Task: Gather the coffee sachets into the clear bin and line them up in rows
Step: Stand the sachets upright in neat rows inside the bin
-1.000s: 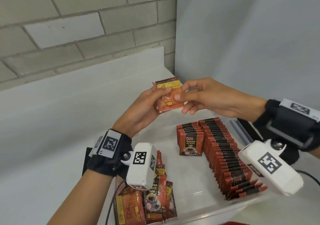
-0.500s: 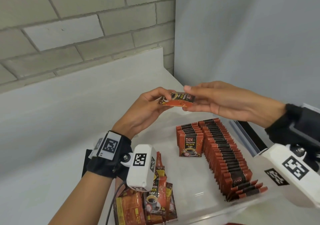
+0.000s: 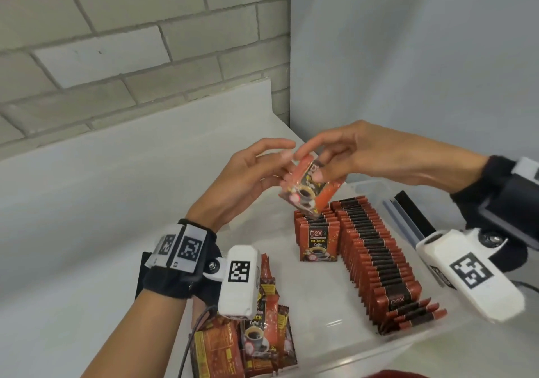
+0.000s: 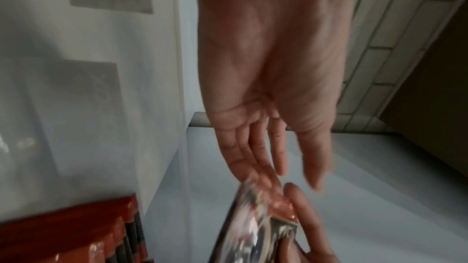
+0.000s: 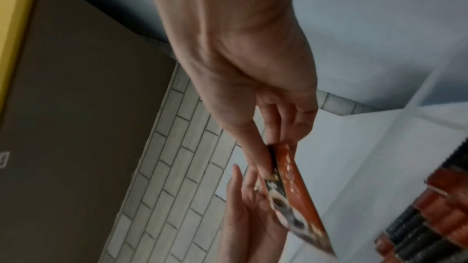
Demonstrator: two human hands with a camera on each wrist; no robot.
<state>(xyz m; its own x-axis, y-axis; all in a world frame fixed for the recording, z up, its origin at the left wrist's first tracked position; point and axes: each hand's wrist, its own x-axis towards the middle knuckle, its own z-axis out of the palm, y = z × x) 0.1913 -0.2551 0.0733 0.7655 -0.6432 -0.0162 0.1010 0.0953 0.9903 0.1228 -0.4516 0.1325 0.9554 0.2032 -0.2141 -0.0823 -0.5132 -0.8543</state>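
**Sachet handover above the bin**

While the clear bin [image 3: 364, 345] holds one long row [image 3: 376, 258] and a shorter row [image 3: 316, 237] of upright sachets, the right hand [image 3: 376, 156] pinches a sachet [image 3: 312, 188] above the shorter row, likely readying insertion. The left hand [image 3: 245, 179], fingers loosely spread, touches its edge. Loose sachets [image 3: 248, 339] lie just outside the bin's near-left corner.

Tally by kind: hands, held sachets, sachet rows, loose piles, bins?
hands: 2 (left hand, right hand)
held sachet: 1
sachet rows: 2 (short row, long row)
loose pile: 1
clear bin: 1
Total: 7
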